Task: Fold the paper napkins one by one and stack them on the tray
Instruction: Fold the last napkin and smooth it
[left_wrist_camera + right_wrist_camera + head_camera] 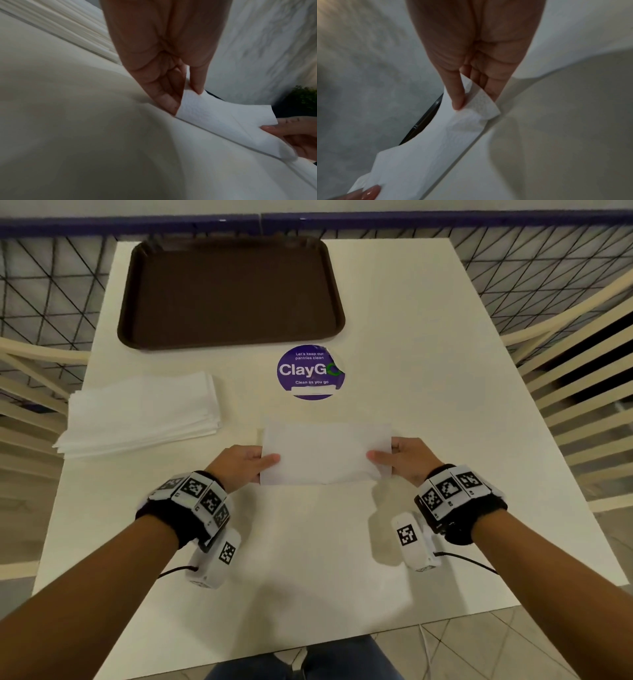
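A white paper napkin (325, 453) is held up at mid-table, its lower edge near the table top. My left hand (251, 462) pinches its left edge between thumb and fingers, and my right hand (394, 457) pinches its right edge the same way. The left wrist view shows the napkin (223, 119) caught under the thumb of the left hand (187, 93). In the right wrist view the napkin (436, 148) curls between the thumb and fingers of the right hand (471, 100). A stack of unfolded napkins (140, 414) lies at the left. The brown tray (231, 292) sits bare at the far side.
A round purple sticker (310, 371) is stuck on the white table (428, 354) between tray and napkin. Pale slatted chairs (575, 378) flank the table on both sides, and a railing with black mesh runs behind it.
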Tool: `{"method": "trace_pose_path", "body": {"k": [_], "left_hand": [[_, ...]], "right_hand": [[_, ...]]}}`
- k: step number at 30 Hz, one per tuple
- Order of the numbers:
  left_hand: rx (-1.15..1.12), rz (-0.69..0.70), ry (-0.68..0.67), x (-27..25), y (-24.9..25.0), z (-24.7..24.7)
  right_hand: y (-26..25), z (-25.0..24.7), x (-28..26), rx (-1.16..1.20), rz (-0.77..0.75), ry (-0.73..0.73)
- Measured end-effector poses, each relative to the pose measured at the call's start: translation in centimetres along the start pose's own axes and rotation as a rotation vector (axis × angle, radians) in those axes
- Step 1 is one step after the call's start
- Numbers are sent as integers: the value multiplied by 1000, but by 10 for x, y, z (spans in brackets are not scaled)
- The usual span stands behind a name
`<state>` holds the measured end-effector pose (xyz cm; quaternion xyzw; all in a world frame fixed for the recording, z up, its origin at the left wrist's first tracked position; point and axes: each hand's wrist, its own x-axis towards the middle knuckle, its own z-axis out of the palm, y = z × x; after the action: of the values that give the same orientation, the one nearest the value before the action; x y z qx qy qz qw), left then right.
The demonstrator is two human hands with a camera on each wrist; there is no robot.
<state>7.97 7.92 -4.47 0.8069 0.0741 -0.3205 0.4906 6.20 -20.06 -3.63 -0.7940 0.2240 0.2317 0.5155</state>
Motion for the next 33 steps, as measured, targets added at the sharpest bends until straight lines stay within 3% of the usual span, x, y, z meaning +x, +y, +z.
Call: {"method": "trace_pose_path", "body": {"k": [5,10,17,24,33], "left_hand": [[67,-68,-10,-1,6,-3],[124,-144,-39,-2,8,-6],[273,-163,71,-1,12,-2],[370,-185,97,-3,17,3],[591,-223,68,-9,31,8]], "right_hand": [[2,2,3,24,125,-74],[2,7,12,-172,116,-33],[-5,11,7,-276,109,53],[-10,13,5,-461,106,87],[-14,16,3,-526,98,94]]}}
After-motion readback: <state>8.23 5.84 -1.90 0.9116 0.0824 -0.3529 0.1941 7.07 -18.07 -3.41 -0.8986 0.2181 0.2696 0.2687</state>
